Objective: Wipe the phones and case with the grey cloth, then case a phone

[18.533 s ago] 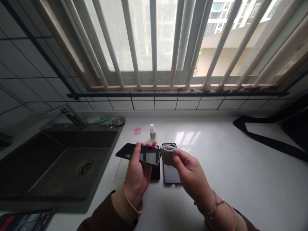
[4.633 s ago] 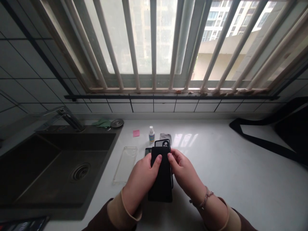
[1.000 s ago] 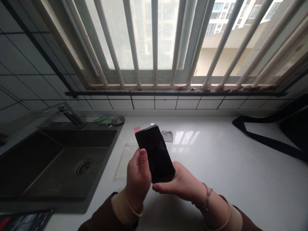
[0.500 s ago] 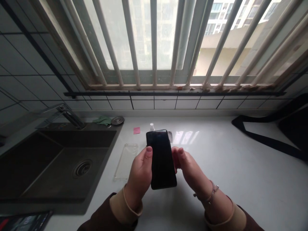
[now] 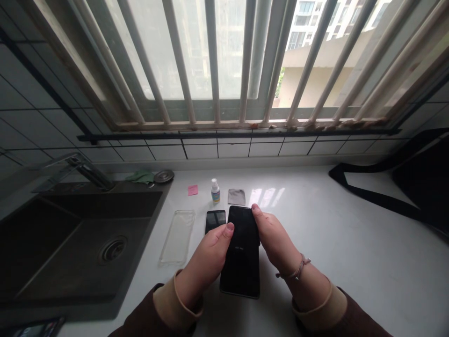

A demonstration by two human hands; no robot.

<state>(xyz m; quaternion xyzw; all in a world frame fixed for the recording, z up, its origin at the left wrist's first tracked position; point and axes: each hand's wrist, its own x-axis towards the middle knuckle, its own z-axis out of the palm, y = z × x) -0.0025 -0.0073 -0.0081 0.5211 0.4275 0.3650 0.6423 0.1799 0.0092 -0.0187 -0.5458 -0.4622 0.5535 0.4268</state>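
Note:
A black smartphone [image 5: 241, 267] is held over the counter, its dark screen facing up. My left hand [image 5: 210, 248] is closed on its left edge with the thumb over the screen. On the upper right edge, my right hand [image 5: 275, 234] grips it too, thumb at the top corner; its other fingers are mostly hidden. Behind the phone lies a second dark phone [image 5: 215, 218], partly covered by my left hand. A clear phone case [image 5: 177, 238] rests to the left. Farther back are a small spray bottle [image 5: 215, 193], a grey cloth [image 5: 236, 197] and a pink sticky note [image 5: 192, 190].
A dark sink [image 5: 73, 252] with a chrome faucet [image 5: 89, 171] occupies the left. A green cloth [image 5: 141, 177] and a metal drain cover [image 5: 163, 176] sit at its back edge. On the right is a black strap [image 5: 372, 196] with a bag. Window bars rise behind the counter.
The phone has come lower and nearer to me, uncovering the bottle, grey cloth and second phone. My right thumb has moved onto its top right corner. The view has shifted slightly right.

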